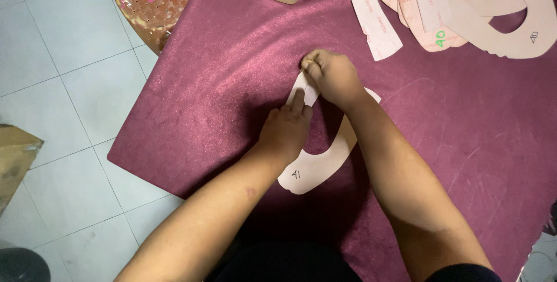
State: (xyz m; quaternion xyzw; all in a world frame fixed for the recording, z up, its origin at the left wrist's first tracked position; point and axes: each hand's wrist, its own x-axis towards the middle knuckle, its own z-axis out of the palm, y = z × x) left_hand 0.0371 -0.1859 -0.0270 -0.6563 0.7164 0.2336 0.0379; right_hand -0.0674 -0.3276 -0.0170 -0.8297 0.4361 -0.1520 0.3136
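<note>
Left hand (285, 128) pressed flat on cardboard pattern (316, 169) atop maroon fabric (232, 61). Right hand (332, 76) closed around pen at pattern's upper end. Tracing seemingly underway; faint outlines elsewhere already marked.

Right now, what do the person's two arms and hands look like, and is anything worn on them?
Both forearms are bare up to the elbow: no sleeves, no watch, no bracelet and no gloves show. The left hand and the right hand have no rings that I can see. The left forearm carries a small reddish mark. Dark clothing shows at the bottom edge, below the arms.
</note>
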